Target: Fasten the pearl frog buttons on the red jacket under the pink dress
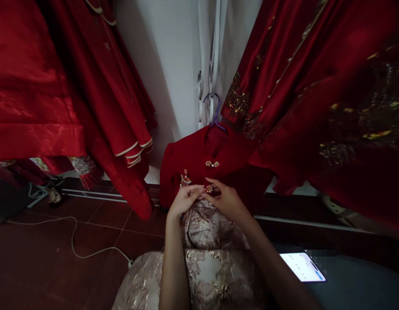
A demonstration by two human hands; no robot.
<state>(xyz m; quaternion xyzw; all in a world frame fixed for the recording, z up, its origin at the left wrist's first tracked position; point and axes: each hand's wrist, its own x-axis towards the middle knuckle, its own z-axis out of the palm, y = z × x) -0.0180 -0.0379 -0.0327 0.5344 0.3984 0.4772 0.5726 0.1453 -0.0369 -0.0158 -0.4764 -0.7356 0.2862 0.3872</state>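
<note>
A dark red jacket (183,155) hangs on a purple hanger (216,113) in front of me. One jewelled clasp (212,164) sits below its collar, and a fan-shaped beaded ornament (185,178) is on its chest. Lower down, a second jewelled clasp (209,189) lies between my hands. My left hand (187,199) pinches at its left side, with fingers and thumb drawn together. From the right, my right hand (228,200) curls its fingers and thumb round the same clasp. The exact contact of the fingertips is partly hidden.
Red garments (122,94) hang on the left, and embroidered red ones (293,94) crowd the right. Pale brocade fabric (206,267) covers my lap. A lit phone (303,267) lies on a dark seat (357,280). A white cable (75,237) crosses the tiled floor.
</note>
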